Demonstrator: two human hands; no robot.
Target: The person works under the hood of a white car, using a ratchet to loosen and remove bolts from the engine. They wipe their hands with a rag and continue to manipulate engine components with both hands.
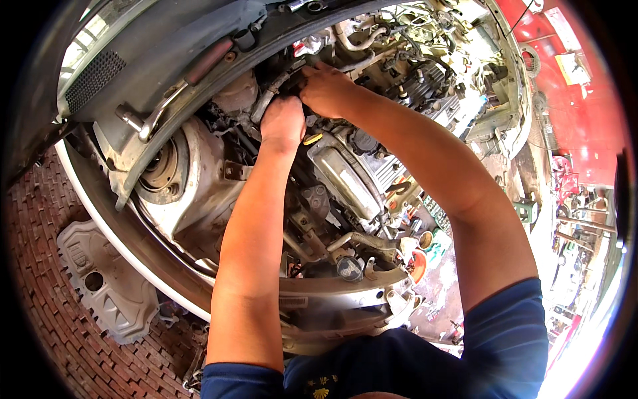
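The open engine bay (325, 290) before us holds a dusty engine with a long grey cover (342, 176), a yellow tab (312, 139) at that cover's far end, and a tangle of hoses and cables. By the bay's near edge sits a round dark cap (349, 268), and past the right end of that edge we see an orange-red container (419, 266), its contents too unclear to tell. On the ledge along the far left edge lies a ratchet (203, 64) with a dark red handle.

Our left arm runs nearly straight up, wrist bent a little, left hand (282, 123) closed into a fist shape. Our right elbow bends outward, the forearm slanting up and left, right hand (325, 92) back uppermost with fingers curled down. Both work close together toward the far edge, the left just beside a long grey metal part (268, 96). The fingertips are hidden, so for either grip we cannot tell whether it is clenched on something
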